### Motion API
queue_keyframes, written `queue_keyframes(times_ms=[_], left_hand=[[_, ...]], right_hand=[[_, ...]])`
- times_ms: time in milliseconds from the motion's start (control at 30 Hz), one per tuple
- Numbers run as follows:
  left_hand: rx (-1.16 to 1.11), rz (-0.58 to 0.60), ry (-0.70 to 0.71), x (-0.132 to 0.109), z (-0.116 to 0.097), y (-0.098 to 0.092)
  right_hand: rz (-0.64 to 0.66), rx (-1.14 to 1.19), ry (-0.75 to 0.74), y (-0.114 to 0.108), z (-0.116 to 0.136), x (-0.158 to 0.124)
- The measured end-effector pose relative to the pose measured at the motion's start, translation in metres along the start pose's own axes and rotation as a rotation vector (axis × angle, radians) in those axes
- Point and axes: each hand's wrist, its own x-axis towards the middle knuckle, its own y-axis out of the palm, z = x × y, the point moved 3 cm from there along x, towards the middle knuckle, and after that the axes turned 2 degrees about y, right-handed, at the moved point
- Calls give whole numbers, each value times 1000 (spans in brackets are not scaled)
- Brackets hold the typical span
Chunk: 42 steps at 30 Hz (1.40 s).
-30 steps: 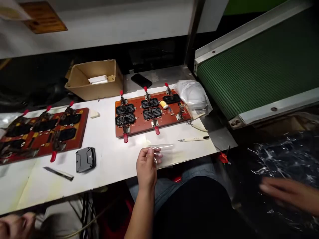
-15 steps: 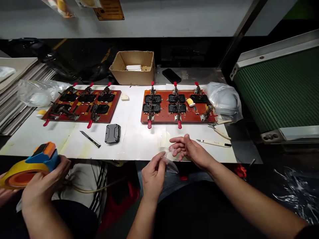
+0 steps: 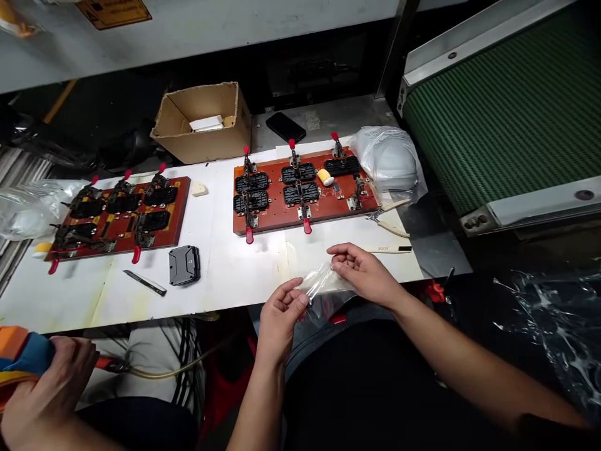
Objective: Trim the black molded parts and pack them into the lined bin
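Observation:
Between my two hands a clear plastic bag [image 3: 322, 287] is stretched over the table's front edge. My left hand [image 3: 283, 315] pinches its left side between thumb and fingers. At its upper right side, my right hand [image 3: 366, 272] grips the bag with thumb and forefinger. Just behind my right hand lies a cream-handled knife [image 3: 389, 249], partly hidden by that hand. A red fixture board [image 3: 267, 216] with black plastic parts under red-tipped toggle clamps lies beyond my hands. To the left, a grey and black case [image 3: 184, 265] rests on the white table surface.
A second clamp board [image 3: 181, 213], a craft knife [image 3: 144, 283] and a cardboard box [image 3: 201, 147] are to the left. Cutters [image 3: 393, 228], a bagged grey part [image 3: 392, 160] and a green conveyor [image 3: 507, 119] are right. A co-worker's hand [image 3: 56, 382] holds a tape dispenser [image 3: 28, 354].
My right hand has closed on the bag, which is now spread between both hands. The view has turned right, and the co-worker's tape dispenser sits lower at the left edge.

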Motion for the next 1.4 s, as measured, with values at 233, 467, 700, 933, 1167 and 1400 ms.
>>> queue_keyframes(times_ms=[233, 467, 700, 933, 1167, 1400], left_hand=[[-187, 42, -170, 3, 5, 20], [-84, 16, -153, 5, -2, 41], [187, -220, 103, 2, -6, 41], [528, -196, 253, -9, -10, 46], [679, 206, 295, -13, 12, 70], [461, 117, 105, -9, 13, 73]], right_hand=[[-11, 62, -94, -25, -6, 0], [-84, 14, -159, -47, -13, -2], [-473, -287, -298, -60, -9, -36], [154, 101, 53, -1, -45, -59], [-48, -124, -156, -10, -31, -38], [-659, 114, -111, -87, -10, 34]])
